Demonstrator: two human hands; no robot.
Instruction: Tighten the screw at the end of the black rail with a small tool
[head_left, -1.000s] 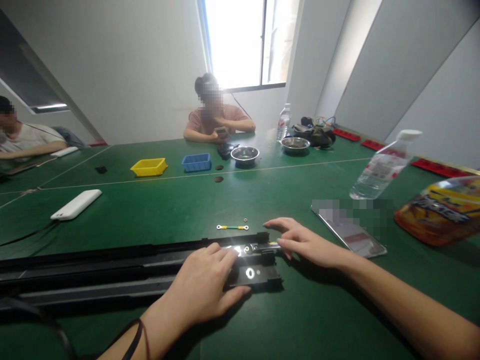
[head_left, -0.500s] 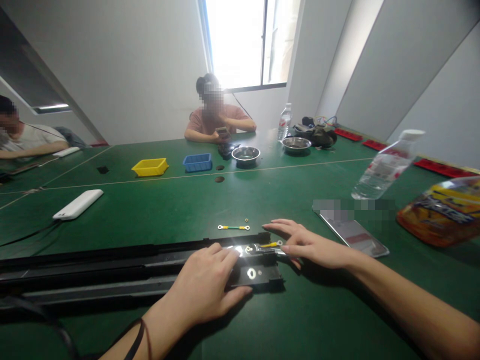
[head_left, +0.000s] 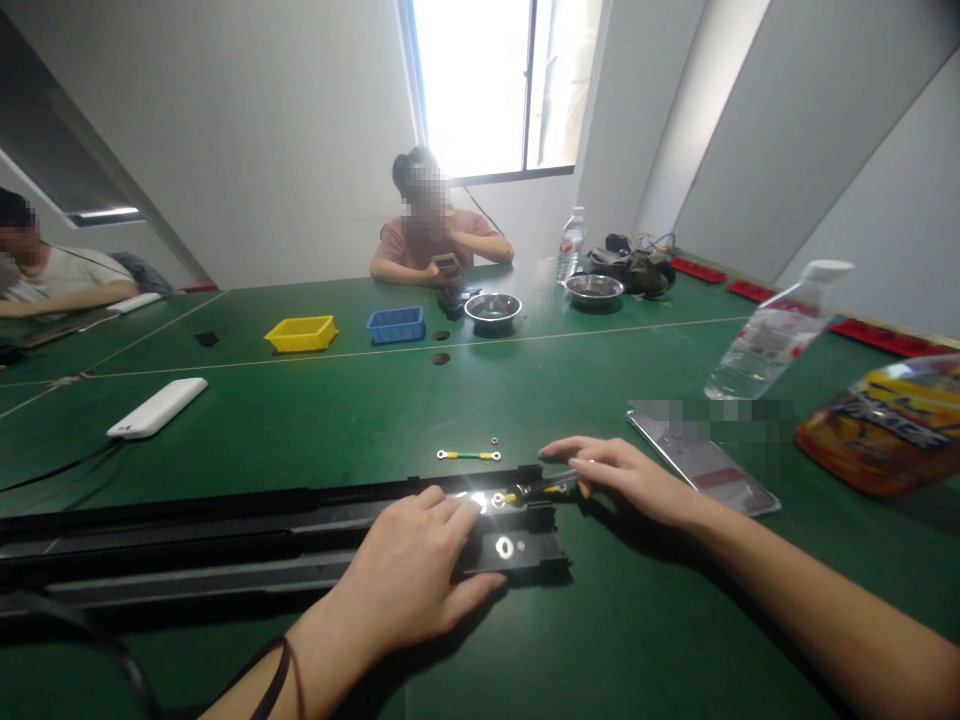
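A long black metal rail [head_left: 330,500] lies across the near side of the green table, its open end to the right. My left hand [head_left: 412,560] is closed over the rail near that end, thumb on the near edge and fingers across the top. In my right hand [head_left: 619,475] is a slim silver wrench [head_left: 559,480], pinched by thumb and fingers. The wrench's head is at a yellow-sleeved ring terminal [head_left: 501,499] on the rail. Just behind the rail lie a short green-and-yellow ground wire [head_left: 469,456] with ring ends and a small brass-coloured nut [head_left: 494,440].
A phone [head_left: 705,460], a water bottle [head_left: 780,330] and a snack bag [head_left: 885,425] stand or lie to the right. Farther back are a yellow bin [head_left: 302,334], a blue bin [head_left: 396,325] and steel bowls [head_left: 493,312]. A white power bank [head_left: 157,408] lies left. Two people sit beyond.
My right hand has shifted slightly and the wrench in it has swung round, its handle now raised toward the far side. My left hand stays in place on the rail.
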